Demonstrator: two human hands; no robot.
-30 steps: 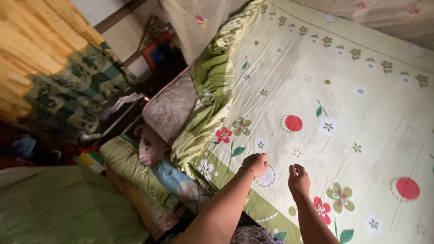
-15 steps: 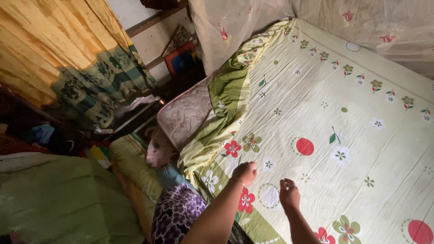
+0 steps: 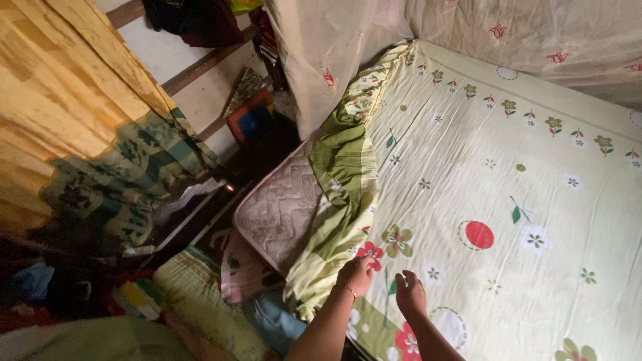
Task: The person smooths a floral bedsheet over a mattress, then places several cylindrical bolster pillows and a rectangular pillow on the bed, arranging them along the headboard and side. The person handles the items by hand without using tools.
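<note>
A pale green bed sheet (image 3: 508, 160) with red dots and flowers covers most of a mattress. Its darker green border (image 3: 338, 167) lies bunched and folded back, baring the quilted mattress corner (image 3: 281, 207). My left hand (image 3: 354, 275), a thin bracelet on its wrist, is closed on the sheet beside a red flower near the bunched edge. A little to its right, my right hand (image 3: 409, 294) rests over the sheet with fingers loosely curled and nothing visibly in it.
A sheer flowered net (image 3: 348, 40) hangs over the bed's far corner. A yellow and green curtain (image 3: 73, 113) hangs at the left. Green and blue pillows (image 3: 200, 294) and a pink cushion (image 3: 241, 274) are piled beside the bed, with dark clutter behind.
The view has shifted, and both hands have moved along the sheet toward the bunched corner. More of the bare mattress corner now shows.
</note>
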